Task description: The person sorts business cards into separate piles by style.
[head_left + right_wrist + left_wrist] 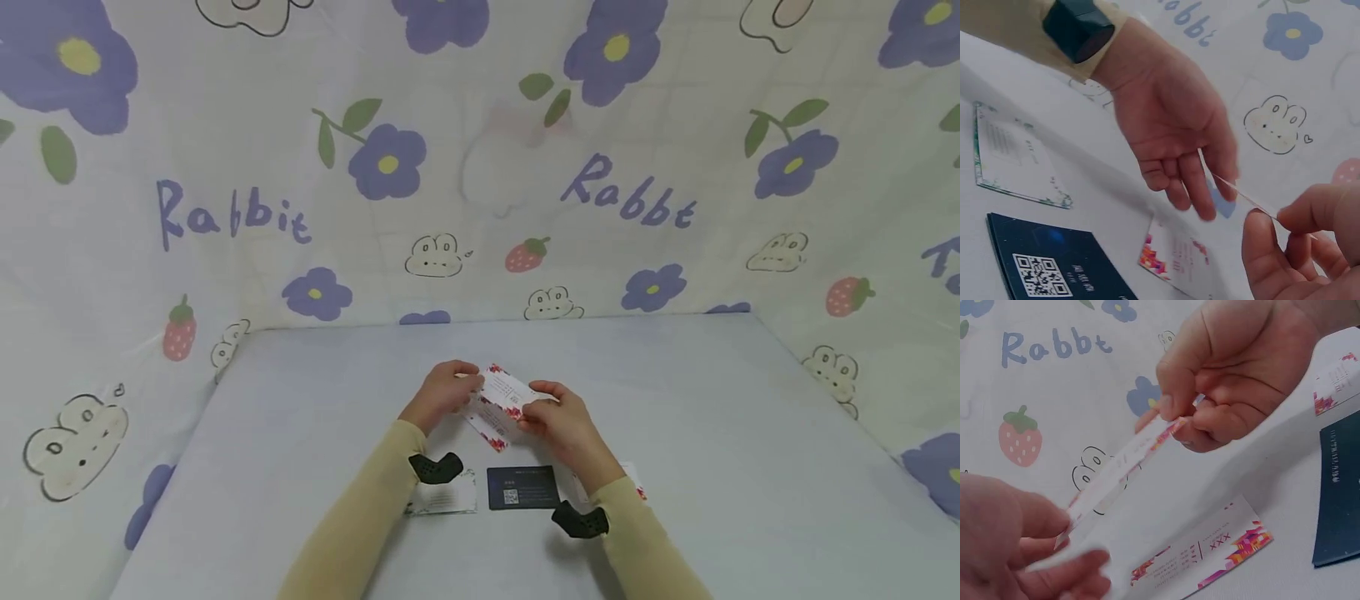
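Note:
A white business card (502,388) with red-orange patterned corners is held up between both hands. My left hand (444,392) has its left end between thumb and fingers. At the opposite end my right hand (561,423) pinches the card between thumb and curled fingers. In the left wrist view the card is tilted and shows nearly edge-on. Below the hands, a similar patterned card (1204,550) lies flat on the table, partly covered by the held one in the head view.
Nearer to me lie a dark blue stack of cards (522,487) with a QR code and a white stack with green leaf edges (1016,156). Another red-patterned white card (1338,381) lies partly behind my right wrist. A printed curtain (480,167) surrounds the white table (300,400).

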{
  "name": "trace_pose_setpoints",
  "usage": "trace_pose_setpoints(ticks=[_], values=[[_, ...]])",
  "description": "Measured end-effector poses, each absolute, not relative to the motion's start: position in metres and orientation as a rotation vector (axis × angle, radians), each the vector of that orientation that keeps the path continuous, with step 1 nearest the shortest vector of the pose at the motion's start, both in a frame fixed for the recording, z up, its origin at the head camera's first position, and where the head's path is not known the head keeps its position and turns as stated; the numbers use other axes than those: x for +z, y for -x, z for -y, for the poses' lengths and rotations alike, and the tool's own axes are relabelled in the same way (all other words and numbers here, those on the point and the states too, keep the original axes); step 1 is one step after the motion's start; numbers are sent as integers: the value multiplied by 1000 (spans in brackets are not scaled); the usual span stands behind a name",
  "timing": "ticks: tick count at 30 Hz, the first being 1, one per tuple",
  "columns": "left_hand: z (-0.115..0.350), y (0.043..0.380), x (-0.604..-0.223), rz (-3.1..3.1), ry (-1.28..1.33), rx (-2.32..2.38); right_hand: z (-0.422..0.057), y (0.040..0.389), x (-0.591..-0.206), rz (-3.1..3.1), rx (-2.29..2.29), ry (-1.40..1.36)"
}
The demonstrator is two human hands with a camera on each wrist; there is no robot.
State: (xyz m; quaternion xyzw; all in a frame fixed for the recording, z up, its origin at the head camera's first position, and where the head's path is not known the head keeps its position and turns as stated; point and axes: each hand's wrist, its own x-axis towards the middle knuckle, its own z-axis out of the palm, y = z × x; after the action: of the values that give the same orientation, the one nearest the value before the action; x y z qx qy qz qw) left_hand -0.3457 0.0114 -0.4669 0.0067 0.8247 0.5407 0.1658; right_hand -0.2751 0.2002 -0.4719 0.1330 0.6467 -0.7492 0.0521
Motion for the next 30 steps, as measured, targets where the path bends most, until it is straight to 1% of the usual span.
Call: trace_pose_setpoints(ticks=[7,19,30], values=[[-5,337,-466,-2309,-10,1656,-205,268,-460,-2001,-2177,-381],[5,310,-458,-2080,-59,1750,-221,267,-454,-2024,-2216,-407],[11,290,-451,-2037,-107,1889,-225,261,-442,-2050,-2177,-271]])
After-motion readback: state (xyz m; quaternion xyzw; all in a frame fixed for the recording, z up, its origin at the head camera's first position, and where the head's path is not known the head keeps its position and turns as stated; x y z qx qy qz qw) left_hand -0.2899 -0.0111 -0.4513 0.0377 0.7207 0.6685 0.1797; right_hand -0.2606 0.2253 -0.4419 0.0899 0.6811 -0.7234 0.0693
